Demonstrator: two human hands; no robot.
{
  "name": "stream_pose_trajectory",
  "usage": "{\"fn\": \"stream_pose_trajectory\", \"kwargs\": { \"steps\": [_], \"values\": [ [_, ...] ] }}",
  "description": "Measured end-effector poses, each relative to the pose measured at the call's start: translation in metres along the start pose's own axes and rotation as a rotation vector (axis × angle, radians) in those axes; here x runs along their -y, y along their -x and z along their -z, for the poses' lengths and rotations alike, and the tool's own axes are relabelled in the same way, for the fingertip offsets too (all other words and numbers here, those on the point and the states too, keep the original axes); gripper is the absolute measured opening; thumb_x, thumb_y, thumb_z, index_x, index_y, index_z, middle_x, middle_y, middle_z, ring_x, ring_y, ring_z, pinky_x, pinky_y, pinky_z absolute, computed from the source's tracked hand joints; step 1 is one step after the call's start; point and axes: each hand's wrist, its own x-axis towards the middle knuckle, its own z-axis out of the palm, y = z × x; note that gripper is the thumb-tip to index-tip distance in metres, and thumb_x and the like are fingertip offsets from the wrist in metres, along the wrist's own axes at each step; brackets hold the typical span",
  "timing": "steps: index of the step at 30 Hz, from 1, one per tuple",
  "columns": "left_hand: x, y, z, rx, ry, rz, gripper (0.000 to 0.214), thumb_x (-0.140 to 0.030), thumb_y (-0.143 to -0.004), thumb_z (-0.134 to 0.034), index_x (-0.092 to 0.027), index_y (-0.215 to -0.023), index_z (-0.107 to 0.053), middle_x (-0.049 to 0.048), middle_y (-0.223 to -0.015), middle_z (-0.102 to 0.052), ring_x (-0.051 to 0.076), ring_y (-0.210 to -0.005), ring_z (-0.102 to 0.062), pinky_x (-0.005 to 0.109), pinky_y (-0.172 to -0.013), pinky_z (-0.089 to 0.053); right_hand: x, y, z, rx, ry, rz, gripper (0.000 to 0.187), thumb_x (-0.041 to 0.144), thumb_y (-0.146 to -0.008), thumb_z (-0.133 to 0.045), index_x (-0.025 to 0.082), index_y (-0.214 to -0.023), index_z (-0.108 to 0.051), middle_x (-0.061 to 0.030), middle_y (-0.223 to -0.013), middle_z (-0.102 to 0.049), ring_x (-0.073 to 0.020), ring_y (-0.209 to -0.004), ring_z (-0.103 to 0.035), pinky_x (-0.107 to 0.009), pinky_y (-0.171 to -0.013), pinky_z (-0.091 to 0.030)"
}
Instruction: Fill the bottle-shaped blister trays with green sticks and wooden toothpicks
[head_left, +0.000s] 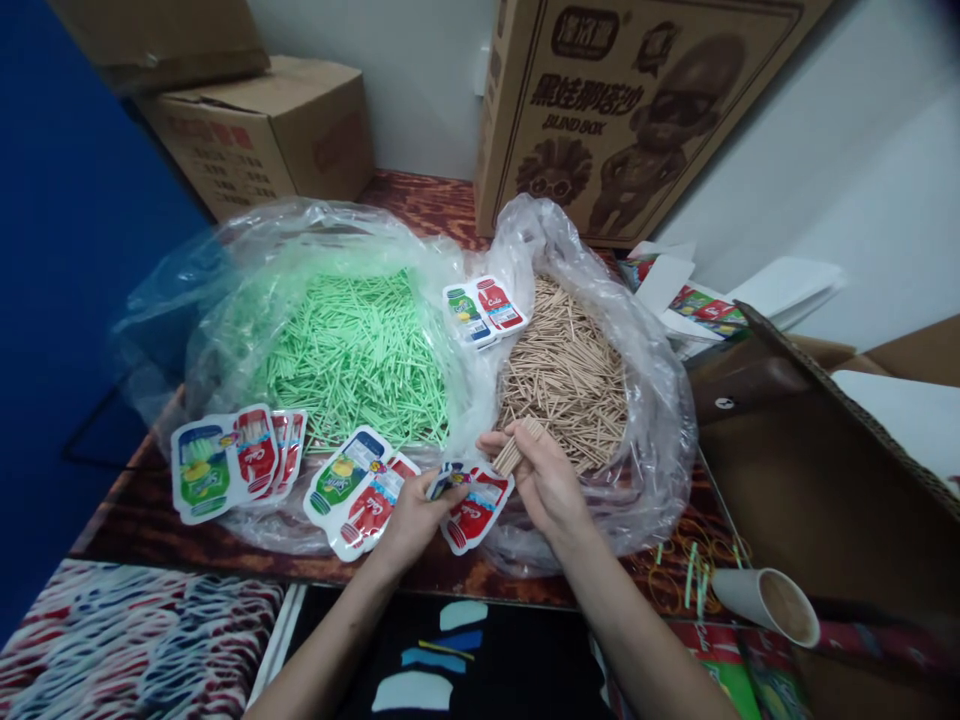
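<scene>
My left hand point(415, 517) is closed on a small bottle-shaped pouch point(474, 506) with a red cola print, held over the table's front edge. My right hand point(541, 478) pinches a small bundle of tan sticks point(517, 447), its lower end at the pouch's top. Just behind lies a clear plastic bag point(660, 400) with a heap of tan sticks point(566, 375). To the left, a second clear bag point(225, 300) holds a heap of green sticks point(352, 355). More printed pouches lie at the front left point(225, 462), beside my left hand point(352, 490) and between the bags point(484, 310).
Cardboard boxes stand at the back: one at the left point(262, 130), a printed one point(622, 110) behind the tan sticks. An open brown carton point(817, 450) fills the right. A paper cup point(765, 600) lies on its side by rubber bands point(690, 570) on the dark wooden table point(150, 520).
</scene>
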Motion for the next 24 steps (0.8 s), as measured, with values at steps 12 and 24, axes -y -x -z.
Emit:
{"fn": "stream_pose_trajectory", "kwargs": {
  "steps": [12, 24],
  "values": [
    [0.000, 0.001, 0.006, -0.022, 0.012, -0.063, 0.025, -0.037, -0.070, -0.073, -0.014, -0.077, -0.069, 0.0028, -0.076, -0.070, 0.017, -0.071, -0.061, 0.028, -0.071, -0.047, 0.013, 0.022, -0.007, 0.207, 0.411, 0.128, 0.031, 0.039, -0.084, -0.064, 0.028, -0.112, -0.059, -0.0039, -0.121, -0.063, -0.0200, -0.112, -0.059, -0.036, -0.097, -0.045],
    [-0.011, 0.005, 0.016, -0.057, -0.081, -0.154, 0.022, -0.036, -0.074, -0.069, -0.015, -0.071, -0.066, -0.0003, -0.066, -0.064, 0.014, -0.064, -0.054, 0.026, -0.065, -0.044, -0.004, 0.024, -0.009, 0.207, 0.845, 0.539, 0.017, 0.029, -0.092, -0.051, 0.026, -0.100, -0.066, -0.0068, -0.116, -0.063, -0.0233, -0.112, -0.053, -0.040, -0.098, -0.038]
  ]
}}
